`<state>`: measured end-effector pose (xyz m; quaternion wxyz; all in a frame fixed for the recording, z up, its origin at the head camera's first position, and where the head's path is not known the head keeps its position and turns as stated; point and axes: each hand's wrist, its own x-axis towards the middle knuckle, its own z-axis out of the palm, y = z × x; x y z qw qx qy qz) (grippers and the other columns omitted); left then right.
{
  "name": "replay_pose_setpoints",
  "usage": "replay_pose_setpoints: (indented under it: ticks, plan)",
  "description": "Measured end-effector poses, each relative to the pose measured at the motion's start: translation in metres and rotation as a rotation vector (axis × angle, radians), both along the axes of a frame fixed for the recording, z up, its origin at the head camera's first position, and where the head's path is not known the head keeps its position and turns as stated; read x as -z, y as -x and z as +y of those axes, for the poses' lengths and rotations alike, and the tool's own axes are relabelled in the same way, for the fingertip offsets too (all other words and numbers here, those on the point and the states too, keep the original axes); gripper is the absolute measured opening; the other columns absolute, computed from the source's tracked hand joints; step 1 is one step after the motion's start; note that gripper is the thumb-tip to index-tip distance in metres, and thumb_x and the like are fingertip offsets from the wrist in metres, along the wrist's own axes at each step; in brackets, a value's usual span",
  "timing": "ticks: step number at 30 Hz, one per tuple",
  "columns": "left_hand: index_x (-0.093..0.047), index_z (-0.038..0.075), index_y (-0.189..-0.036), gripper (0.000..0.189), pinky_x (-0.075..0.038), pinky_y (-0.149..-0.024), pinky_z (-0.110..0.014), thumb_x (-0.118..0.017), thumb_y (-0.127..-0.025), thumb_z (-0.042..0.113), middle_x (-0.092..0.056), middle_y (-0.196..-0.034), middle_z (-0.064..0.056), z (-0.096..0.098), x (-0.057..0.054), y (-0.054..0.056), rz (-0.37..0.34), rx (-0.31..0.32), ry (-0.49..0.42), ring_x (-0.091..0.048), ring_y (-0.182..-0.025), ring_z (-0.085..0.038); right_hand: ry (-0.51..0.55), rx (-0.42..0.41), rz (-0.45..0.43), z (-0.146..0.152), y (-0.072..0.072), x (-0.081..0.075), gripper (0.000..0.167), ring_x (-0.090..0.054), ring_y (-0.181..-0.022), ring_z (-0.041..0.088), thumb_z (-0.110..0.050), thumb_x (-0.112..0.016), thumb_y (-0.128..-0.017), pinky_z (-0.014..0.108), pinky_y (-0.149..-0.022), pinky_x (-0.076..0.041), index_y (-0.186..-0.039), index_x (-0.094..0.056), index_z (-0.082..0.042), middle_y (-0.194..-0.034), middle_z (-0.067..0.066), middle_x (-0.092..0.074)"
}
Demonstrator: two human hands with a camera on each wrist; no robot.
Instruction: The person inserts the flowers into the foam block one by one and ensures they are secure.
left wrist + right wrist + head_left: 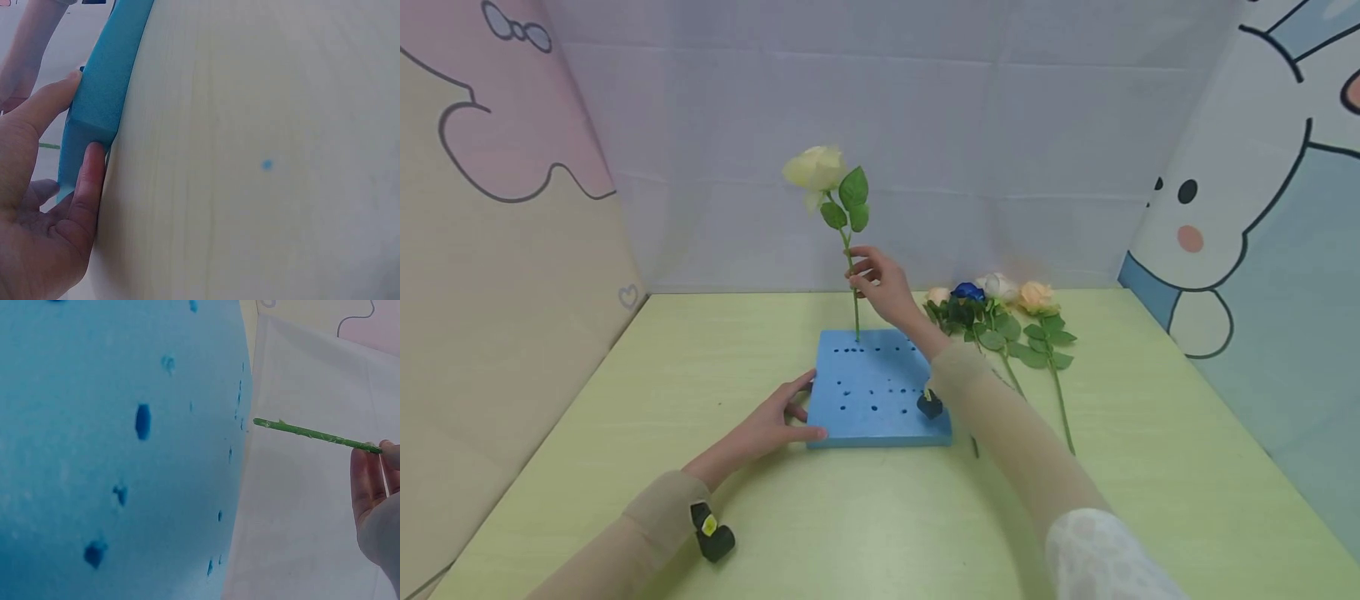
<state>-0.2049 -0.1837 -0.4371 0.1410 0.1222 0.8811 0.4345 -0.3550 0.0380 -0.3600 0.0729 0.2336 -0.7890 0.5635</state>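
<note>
My right hand (886,287) pinches the green stem of a pale cream rose (817,169) between thumb and fingers, holding it upright over the back of a blue perforated foam board (880,427). In the right wrist view the bare lower end of the stem (312,434) points at the board's far, holed edge, with a narrow gap between. At the board's left front corner, my left hand (769,423) grips it, thumb over the top edge and fingers along the side. Rows of small dark holes cross the board's face.
To the right of the board lie several cut roses on the table (1150,467), among them a blue rose (967,292), a white rose (997,287) and a peach rose (1037,297). A pale cloth (887,108) hangs behind the table, with cartoon-printed panels on both sides.
</note>
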Motion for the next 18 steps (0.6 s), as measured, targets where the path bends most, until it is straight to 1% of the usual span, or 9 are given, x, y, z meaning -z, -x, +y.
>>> replay_pose_setpoints:
  ticks: [4,7,12,16,18]
  plan:
    - [-0.020,0.017,-0.159,0.103,-0.045,-0.078,-0.031,-0.083,-0.079,0.033,-0.032,-0.159,-0.012,0.0002,-0.0005,-0.0002,0.000,-0.003,0.002,-0.056,-0.105,-0.021,0.002,-0.009,0.018,-0.0006,0.0015,0.0025,0.039,-0.067,-0.093,0.030,-0.006,-0.058,-0.098,0.039,-0.081,-0.059,-0.136,-0.054,-0.013,-0.110,0.016,-0.067]
    - [-0.020,0.017,-0.159,0.103,-0.045,-0.078,-0.031,-0.083,-0.079,0.033,-0.032,-0.159,-0.012,0.0003,-0.0009,-0.0001,-0.003,-0.009,0.004,-0.056,-0.105,-0.021,0.006,-0.020,0.021,-0.0008,0.0023,0.0043,0.036,-0.067,-0.095,0.033,-0.004,-0.057,-0.098,0.040,-0.081,-0.059,-0.134,-0.055,-0.011,-0.109,0.017,-0.067]
    - [-0.020,0.018,-0.159,0.104,-0.045,-0.076,-0.030,-0.084,-0.079,0.034,-0.032,-0.158,-0.012,0.0005,-0.0008,0.0003,-0.011,-0.010,0.003,-0.056,-0.104,-0.021,-0.002,-0.044,0.008,-0.0008,0.0024,0.0077,0.034,-0.065,-0.098,0.037,-0.003,-0.056,-0.099,0.038,-0.081,-0.059,-0.132,-0.056,-0.009,-0.110,0.020,-0.066]
    - [-0.020,0.018,-0.159,0.104,-0.045,-0.076,-0.030,-0.084,-0.079,0.033,-0.032,-0.159,-0.012,0.0002,0.0000,0.0006,-0.011,-0.011,-0.004,-0.056,-0.104,-0.021,-0.001,-0.063,-0.010,0.0003,0.0008,0.0091,0.031,-0.064,-0.101,0.042,-0.006,-0.055,-0.100,0.044,-0.084,-0.058,-0.131,-0.057,-0.009,-0.109,0.021,-0.064]
    - [-0.020,0.017,-0.159,0.104,-0.045,-0.076,-0.030,-0.084,-0.079,0.033,-0.032,-0.159,-0.012,0.0001,0.0005,0.0005,-0.010,-0.010,-0.009,-0.056,-0.104,-0.021,0.000,-0.066,-0.021,0.0012,-0.0002,0.0089,0.030,-0.064,-0.100,0.040,-0.009,-0.056,-0.100,0.044,-0.084,-0.058,-0.130,-0.058,-0.010,-0.109,0.019,-0.064]
